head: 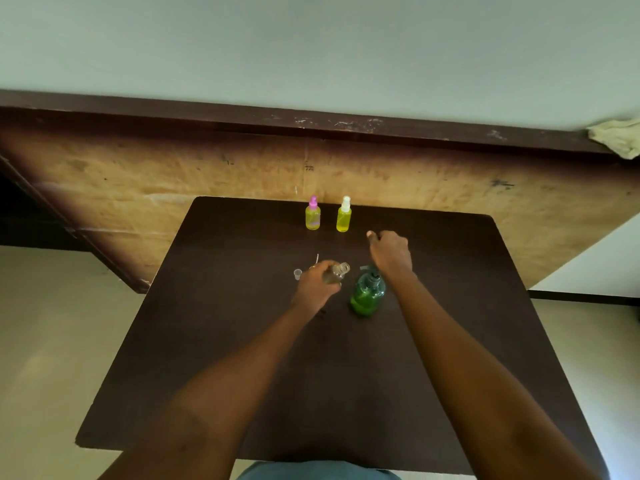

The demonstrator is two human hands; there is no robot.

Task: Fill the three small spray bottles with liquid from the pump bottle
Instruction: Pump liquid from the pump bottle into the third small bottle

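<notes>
Head view of a dark table [242, 341] set against a worn wooden panel [173, 181]. At the far edge stand two small spray bottles, both upright and filled with yellow liquid: the pink-topped bottle [312, 213] on the left and the white-topped bottle [344, 214] just beside it on the right. The left hand [317, 284] grasps the third spray bottle [336, 273], which is clear, uncapped and tilted, its open threaded neck pointing toward the green pump bottle [367, 294]. The pump bottle stands upright near the table's centre. The right hand [389, 252] is just beyond the pump head with fingers curled; whether it holds anything cannot be told. A small clear cap [297, 274] rests on the table left of the left hand. A pale cloth [620, 138] lies at the upper right.
</notes>
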